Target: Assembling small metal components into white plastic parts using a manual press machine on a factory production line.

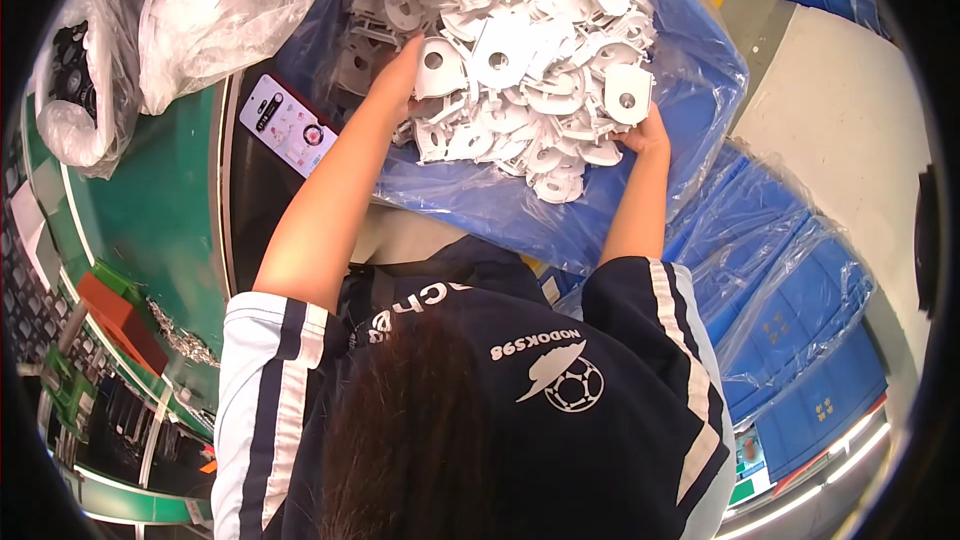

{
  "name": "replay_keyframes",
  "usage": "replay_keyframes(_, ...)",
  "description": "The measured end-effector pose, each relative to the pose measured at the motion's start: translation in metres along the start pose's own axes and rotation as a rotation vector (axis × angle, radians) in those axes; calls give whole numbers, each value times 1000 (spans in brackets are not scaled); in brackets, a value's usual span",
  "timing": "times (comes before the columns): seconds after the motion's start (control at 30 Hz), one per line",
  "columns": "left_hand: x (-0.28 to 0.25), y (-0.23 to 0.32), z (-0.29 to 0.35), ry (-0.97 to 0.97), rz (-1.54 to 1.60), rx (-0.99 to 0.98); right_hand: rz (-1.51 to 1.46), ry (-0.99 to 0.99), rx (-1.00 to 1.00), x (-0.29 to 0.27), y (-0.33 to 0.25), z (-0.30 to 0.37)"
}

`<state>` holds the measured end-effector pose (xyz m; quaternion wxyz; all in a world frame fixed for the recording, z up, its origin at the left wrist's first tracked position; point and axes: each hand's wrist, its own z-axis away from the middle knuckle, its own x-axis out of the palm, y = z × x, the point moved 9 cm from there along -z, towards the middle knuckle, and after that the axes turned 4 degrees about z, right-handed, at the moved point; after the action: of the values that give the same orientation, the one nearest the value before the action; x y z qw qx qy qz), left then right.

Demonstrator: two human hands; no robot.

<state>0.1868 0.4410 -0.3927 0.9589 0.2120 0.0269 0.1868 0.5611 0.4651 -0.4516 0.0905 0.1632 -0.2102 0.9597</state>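
A big heap of white plastic parts (pixel 500 60), rounded plates with a round hole in each, lies in a blue bin lined with clear plastic film (pixel 700 70). At the heap's left side, my left hand (pixel 402 78) is closed against the parts, thumb up beside a holed plate (pixel 438 68); its other fingers are hidden among the pieces. On the right side, my right hand (pixel 645 132) curls under the edge of the heap, below another holed plate (pixel 628 95). Its fingertips are partly covered by the parts. Both hands press the heap from opposite sides.
Left of the bin lies a phone (pixel 288 125) with a lit screen, near a green work surface (pixel 150 210). Clear plastic bags (pixel 215 10) hang over the upper left. Film-covered blue crates (pixel 780 300) stand at the right. A red-brown block (pixel 122 322) is at the lower left.
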Motion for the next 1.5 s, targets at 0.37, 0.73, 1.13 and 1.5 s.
replay_keyframes(0.37, 1, -14, -13, 117, -91, -97, -236, 46, -154, -26, 13, -35)
replay_keyframes(0.73, 21, 5, 31, -38, -141, 63, -153, 13, -64, 36, -10, 13)
replay_keyframes(1.13, 29, -3, 5, -41, -69, 133, 78, 253, -254, 13, 15, -49)
replay_keyframes(1.5, 25, -6, -9, -203, -90, 74, 278, 350, -232, 29, -16, -27)
